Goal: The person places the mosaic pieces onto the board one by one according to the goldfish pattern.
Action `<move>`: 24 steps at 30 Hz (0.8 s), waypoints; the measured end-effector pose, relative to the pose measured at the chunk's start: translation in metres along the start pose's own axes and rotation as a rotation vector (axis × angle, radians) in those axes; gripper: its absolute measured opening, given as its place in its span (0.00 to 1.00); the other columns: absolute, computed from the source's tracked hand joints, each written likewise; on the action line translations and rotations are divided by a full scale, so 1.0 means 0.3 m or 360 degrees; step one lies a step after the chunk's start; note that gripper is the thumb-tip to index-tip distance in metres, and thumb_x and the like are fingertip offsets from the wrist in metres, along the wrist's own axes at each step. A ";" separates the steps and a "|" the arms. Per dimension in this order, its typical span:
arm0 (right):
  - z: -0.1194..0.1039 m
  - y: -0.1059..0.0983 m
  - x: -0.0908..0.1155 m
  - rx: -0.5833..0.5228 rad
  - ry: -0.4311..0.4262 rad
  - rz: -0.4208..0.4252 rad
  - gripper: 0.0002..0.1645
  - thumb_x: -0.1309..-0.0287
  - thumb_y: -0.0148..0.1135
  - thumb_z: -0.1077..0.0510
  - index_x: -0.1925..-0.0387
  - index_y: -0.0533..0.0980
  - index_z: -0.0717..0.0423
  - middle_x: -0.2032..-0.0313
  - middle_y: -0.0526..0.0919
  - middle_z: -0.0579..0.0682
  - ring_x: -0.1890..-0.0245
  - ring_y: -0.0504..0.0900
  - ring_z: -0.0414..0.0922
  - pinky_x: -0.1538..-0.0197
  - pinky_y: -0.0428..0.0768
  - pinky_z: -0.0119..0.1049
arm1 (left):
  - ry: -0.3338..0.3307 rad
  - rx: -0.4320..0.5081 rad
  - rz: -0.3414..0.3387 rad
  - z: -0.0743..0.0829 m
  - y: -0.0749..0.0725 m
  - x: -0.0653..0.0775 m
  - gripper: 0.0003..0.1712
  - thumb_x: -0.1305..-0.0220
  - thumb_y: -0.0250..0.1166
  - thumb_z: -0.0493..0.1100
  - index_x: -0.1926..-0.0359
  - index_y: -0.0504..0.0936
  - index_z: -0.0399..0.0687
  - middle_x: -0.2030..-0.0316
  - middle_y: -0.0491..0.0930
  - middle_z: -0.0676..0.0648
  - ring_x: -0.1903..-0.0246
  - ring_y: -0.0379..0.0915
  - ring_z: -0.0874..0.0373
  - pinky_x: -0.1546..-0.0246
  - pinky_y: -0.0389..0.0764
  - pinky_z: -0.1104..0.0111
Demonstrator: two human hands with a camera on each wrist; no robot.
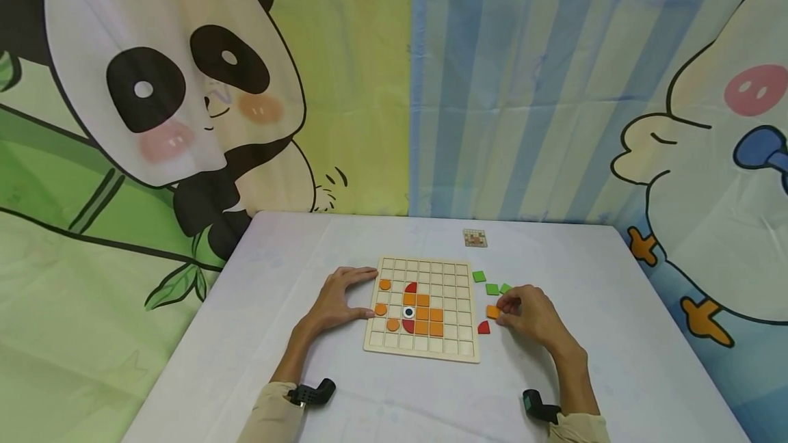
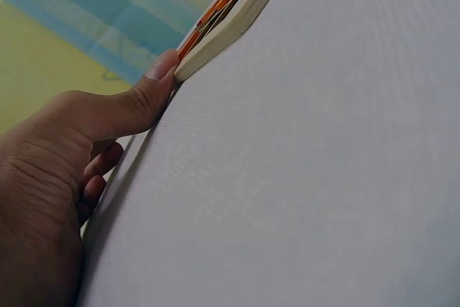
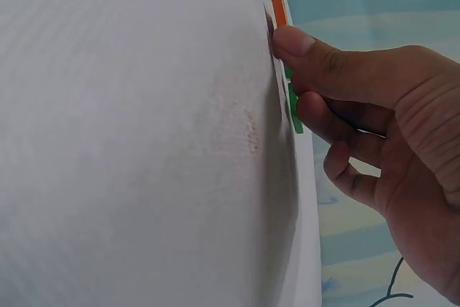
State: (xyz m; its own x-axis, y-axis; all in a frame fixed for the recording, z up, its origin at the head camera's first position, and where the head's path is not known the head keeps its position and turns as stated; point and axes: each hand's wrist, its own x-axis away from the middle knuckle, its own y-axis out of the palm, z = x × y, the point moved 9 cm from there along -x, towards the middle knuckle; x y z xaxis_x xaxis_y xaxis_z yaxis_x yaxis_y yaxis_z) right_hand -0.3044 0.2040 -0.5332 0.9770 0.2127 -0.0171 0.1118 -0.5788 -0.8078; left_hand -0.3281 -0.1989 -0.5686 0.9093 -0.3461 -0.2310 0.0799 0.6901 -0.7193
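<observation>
A pale wooden grid board (image 1: 457, 347) lies on the table. Along its left edge rests my left hand (image 1: 337, 298), thumb and fingers spread apart; the thumb (image 2: 147, 98) touches the rim in the left wrist view. On the board are orange squares (image 1: 436, 329), orange discs (image 1: 392, 325), red quarter-round tiles (image 1: 410, 287) and a white tile with an eye (image 1: 409, 312). Right of the board, my right hand (image 1: 532, 314) pinches an orange square tile (image 1: 492, 312) at its right side. In the right wrist view this orange tile (image 3: 279, 11) shows just past the thumb tip.
Loose green tiles (image 1: 479, 277) lie beyond the right hand, one partly hidden by its fingers. A red quarter-round tile (image 1: 483, 327) is nearer me. A small patterned card (image 1: 475, 238) lies at the back of the white table (image 1: 345, 238), before printed curtains (image 1: 492, 87).
</observation>
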 end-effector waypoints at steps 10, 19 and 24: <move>-0.028 -0.001 -0.012 0.0019 -0.0089 0.0008 0.13 0.49 0.85 0.66 0.61 0.90 0.55 0.68 0.87 0.43 0.66 0.79 0.41 0.57 0.82 0.32 | -0.0013 -0.0007 -0.0009 -0.010 0.007 -0.005 0.52 0.51 0.88 0.60 0.24 0.80 0.61 0.25 0.78 0.55 0.27 0.70 0.47 0.25 0.65 0.40; -0.055 0.020 -0.021 -0.0030 -0.0102 -0.0013 0.14 0.48 0.85 0.67 0.60 0.90 0.55 0.65 0.88 0.45 0.63 0.80 0.42 0.56 0.82 0.34 | 0.0021 -0.0028 -0.0006 -0.013 0.009 -0.010 0.52 0.52 0.88 0.60 0.25 0.80 0.59 0.25 0.79 0.55 0.28 0.71 0.48 0.28 0.66 0.42; -0.075 0.034 -0.028 -0.0033 -0.0114 -0.0025 0.12 0.47 0.84 0.67 0.61 0.90 0.54 0.66 0.88 0.44 0.63 0.80 0.41 0.55 0.81 0.36 | 0.0012 -0.0037 0.0000 -0.012 0.007 -0.009 0.52 0.52 0.88 0.60 0.25 0.81 0.61 0.25 0.79 0.55 0.28 0.71 0.48 0.28 0.67 0.41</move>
State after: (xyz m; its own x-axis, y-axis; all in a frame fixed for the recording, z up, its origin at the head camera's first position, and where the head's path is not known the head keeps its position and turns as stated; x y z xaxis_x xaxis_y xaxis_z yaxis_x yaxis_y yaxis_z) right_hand -0.3075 0.1788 -0.5280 0.9597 0.2770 -0.0473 0.1313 -0.5910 -0.7959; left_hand -0.3319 -0.1989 -0.5719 0.9062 -0.3509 -0.2360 0.0702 0.6751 -0.7344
